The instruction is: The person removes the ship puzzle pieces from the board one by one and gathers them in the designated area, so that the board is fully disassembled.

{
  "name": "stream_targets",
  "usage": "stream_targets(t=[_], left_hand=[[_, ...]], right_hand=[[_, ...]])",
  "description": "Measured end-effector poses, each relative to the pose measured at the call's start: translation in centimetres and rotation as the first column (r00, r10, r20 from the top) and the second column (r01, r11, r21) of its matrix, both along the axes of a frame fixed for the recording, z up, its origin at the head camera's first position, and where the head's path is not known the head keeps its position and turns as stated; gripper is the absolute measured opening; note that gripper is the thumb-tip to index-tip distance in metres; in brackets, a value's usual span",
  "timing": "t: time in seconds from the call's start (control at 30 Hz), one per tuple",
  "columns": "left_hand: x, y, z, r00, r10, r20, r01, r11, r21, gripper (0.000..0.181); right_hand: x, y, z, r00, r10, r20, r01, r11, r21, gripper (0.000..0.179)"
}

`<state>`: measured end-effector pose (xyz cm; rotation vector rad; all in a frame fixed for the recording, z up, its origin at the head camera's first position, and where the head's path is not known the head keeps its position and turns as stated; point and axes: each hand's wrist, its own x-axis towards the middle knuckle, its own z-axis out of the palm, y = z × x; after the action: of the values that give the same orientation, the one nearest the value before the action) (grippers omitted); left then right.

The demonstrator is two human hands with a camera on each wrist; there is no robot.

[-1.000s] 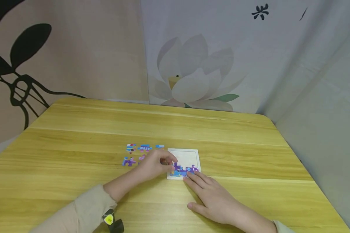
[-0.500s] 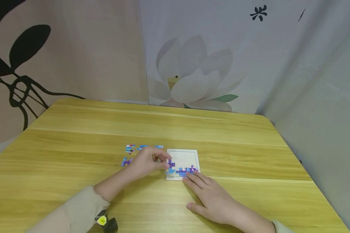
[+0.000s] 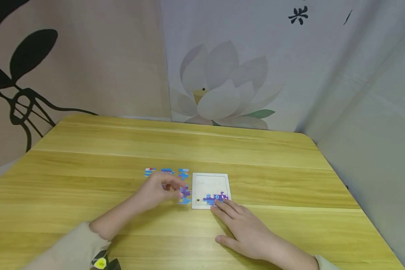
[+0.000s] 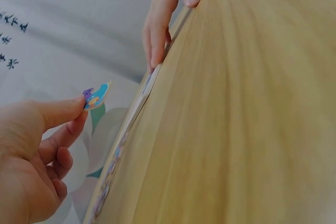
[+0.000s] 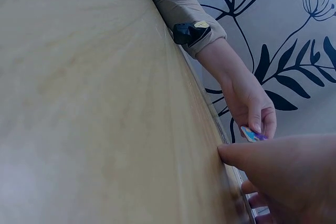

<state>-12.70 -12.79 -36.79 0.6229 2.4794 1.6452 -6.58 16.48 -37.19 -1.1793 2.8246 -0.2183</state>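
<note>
Your left fingers (image 4: 63, 112) pinched a flat purple-and-blue jigsaw piece (image 4: 98, 96), right fingers (image 3: 223, 216) straight; removal seemed underway, careful set-down due.

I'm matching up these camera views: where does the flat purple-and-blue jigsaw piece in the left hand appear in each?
Head: the flat purple-and-blue jigsaw piece is below centre, slightly left.
Left wrist: the piece is left of centre, near mid-height.
Right wrist: the piece is right of centre, below mid-height.
Shared landmark: the left hand, pinching it.
</note>
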Motion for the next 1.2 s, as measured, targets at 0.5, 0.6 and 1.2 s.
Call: stream_targets(t=[0.5, 0.6, 1.2], left_hand=[[1.2, -3.0, -0.1, 0.997, 0.040, 0.070, -0.036, 0.997, -0.064, 0.022], [1.5, -3.6, 0.0, 0.994, 0.059, 0.087, -0.053, 0.996, -0.067, 0.024], [2.3, -7.5, 0.0, 0.993, 0.059, 0.102, -0.051, 0.995, -0.083, 0.028]], right_hand=[[-0.1, 0.0, -0.1, 1.000, -0.001, 0.020, 0.000, 1.000, 0.005, 0.068], [-0.1, 0.1, -0.1, 1.000, 0.005, 0.013, -0.005, 1.000, 0.003, 0.068], [-0.1, 0.1, -0.2, 1.000, 0.011, 0.008, -0.011, 1.000, 0.003, 0.068]])
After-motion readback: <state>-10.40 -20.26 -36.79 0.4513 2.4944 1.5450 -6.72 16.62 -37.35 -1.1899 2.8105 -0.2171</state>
